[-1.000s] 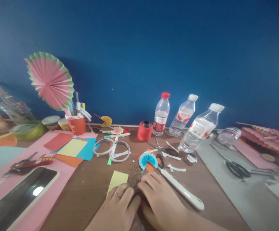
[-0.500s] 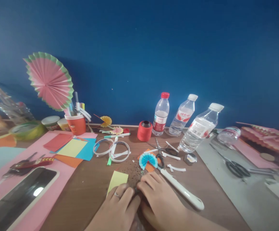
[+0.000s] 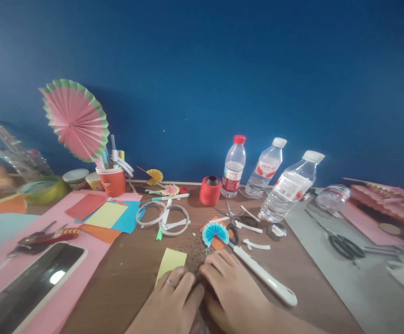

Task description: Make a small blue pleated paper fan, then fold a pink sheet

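Brown tabletop stretches from the pink sheet's edge to the left hand, curled, hiding the yellow paper's near end; the right hand bends beside it, their grip hidden, contents untellable; blue fan just ahead, white handle flanking right.

Wall: one, blue, lighter at far left, with small pale specks. Bench: one, brown, wood-grained, set against wall. Strip: narrow, pale, along their join. Light: soft.
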Motion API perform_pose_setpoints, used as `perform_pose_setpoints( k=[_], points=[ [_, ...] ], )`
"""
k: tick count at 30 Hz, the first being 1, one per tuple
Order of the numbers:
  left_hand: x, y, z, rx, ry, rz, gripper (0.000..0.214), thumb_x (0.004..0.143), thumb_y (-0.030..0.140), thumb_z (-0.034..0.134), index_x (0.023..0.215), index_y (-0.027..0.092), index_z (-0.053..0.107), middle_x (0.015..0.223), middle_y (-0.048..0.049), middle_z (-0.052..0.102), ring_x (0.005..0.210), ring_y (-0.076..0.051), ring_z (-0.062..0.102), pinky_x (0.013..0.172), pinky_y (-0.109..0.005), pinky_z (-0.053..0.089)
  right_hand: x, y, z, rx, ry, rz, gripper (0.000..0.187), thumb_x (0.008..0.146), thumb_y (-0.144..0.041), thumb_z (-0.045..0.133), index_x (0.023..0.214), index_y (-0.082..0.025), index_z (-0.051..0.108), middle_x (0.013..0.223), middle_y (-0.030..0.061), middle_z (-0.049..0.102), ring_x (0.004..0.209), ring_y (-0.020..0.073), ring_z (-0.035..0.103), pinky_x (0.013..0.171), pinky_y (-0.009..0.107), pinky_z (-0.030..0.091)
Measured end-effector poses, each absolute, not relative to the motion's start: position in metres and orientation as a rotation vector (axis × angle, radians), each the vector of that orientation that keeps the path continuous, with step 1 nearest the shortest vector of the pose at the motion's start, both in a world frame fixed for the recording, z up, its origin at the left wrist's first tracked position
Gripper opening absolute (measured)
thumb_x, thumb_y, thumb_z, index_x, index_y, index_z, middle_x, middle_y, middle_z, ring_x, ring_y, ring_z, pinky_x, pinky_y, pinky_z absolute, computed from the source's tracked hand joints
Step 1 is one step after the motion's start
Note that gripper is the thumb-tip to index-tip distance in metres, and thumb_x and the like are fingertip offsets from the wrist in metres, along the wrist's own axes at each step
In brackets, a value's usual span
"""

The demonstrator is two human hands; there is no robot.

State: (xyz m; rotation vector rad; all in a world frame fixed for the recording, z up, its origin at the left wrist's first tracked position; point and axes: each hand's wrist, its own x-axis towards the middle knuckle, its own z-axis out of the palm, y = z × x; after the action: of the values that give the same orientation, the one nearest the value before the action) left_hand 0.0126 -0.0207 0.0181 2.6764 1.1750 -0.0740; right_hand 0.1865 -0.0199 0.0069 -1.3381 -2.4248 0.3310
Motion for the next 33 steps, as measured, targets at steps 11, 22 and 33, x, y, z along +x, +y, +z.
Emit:
perform_pose_setpoints(
  k=[11, 22, 33],
  points=[
    [0.0148, -0.0199, 0.0195, 2.646, 1.205, -0.076, 0.027, 0.081, 0.028, 0.049, 0.107, 0.025, 0.054, 0.111, -0.0056, 0.054, 0.105, -0.027, 0.046, 0.087, -0.043, 0.04, 0.187, -0.0193, 0.009, -1.346, -2.44, 0.337, 0.008, 0.074, -0.02, 0.053, 0.081, -0.018, 0.05, 0.09, 0.0032, 0.052, 0.086, 0.0198, 0.043, 0.074, 0.034, 0.033],
    [0.0138, -0.0208, 0.0221, 2.637, 1.189, -0.126, 0.028, 0.084, 0.026, 0.04, 0.11, 0.025, 0.052, 0.114, -0.0056, 0.053, 0.109, -0.027, 0.044, 0.089, -0.044, 0.039, 0.1873, -0.0198, 0.0051, -1.336, -2.423, 0.354, 0.008, 0.075, -0.021, 0.052, 0.083, -0.018, 0.05, 0.091, 0.0034, 0.051, 0.088, 0.0199, 0.042, 0.075, 0.033, 0.034],
    [0.0154, -0.0203, 0.0229, 2.621, 1.21, -0.119, 0.027, 0.083, 0.027, 0.043, 0.108, 0.025, 0.053, 0.114, -0.0058, 0.053, 0.107, -0.027, 0.045, 0.088, -0.044, 0.039, 0.1869, -0.0191, 0.0057, -1.333, -2.42, 0.355, 0.008, 0.074, -0.02, 0.052, 0.082, -0.018, 0.049, 0.091, 0.003, 0.051, 0.087, 0.0195, 0.042, 0.075, 0.033, 0.033]
  ],
)
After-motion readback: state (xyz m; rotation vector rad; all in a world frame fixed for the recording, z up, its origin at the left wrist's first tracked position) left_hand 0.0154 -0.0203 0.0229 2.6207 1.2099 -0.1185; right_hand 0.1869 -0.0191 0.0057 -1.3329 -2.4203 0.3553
